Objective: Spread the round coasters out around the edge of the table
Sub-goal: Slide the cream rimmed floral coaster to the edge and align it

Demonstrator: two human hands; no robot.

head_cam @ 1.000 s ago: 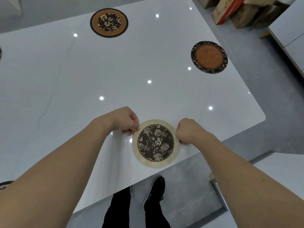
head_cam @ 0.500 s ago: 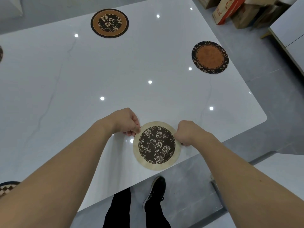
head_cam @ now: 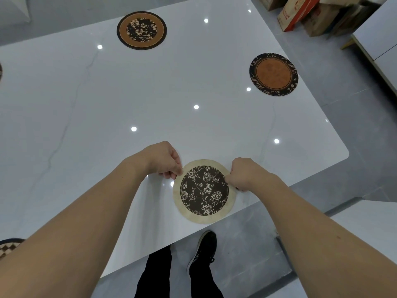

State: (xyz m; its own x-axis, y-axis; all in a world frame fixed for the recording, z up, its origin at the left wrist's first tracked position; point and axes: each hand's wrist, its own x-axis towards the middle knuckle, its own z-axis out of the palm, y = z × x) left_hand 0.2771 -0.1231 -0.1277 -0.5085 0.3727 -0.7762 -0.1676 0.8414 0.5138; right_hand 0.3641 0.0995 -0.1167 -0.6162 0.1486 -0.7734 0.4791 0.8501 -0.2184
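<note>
A round cream coaster with a dark floral centre (head_cam: 204, 191) lies near the front edge of the glossy white table (head_cam: 150, 100). My left hand (head_cam: 164, 159) pinches its upper left rim and my right hand (head_cam: 247, 173) pinches its right rim. A brown coaster with a dark floral centre (head_cam: 141, 30) lies at the far edge. A dark coaster with an orange centre (head_cam: 274, 74) sits by the right edge. A patterned coaster (head_cam: 8, 247) peeks out at the lower left, mostly hidden by my left arm.
Cardboard boxes (head_cam: 305, 14) stand on the grey floor past the table's far right corner. A white cabinet (head_cam: 380, 39) is at the right, and another white surface (head_cam: 365, 220) at the lower right. The person's black shoe (head_cam: 204, 248) stands below the table's front edge.
Both hands and the cream coaster have shifted slightly towards the front edge. The grip on the coaster is the same.
</note>
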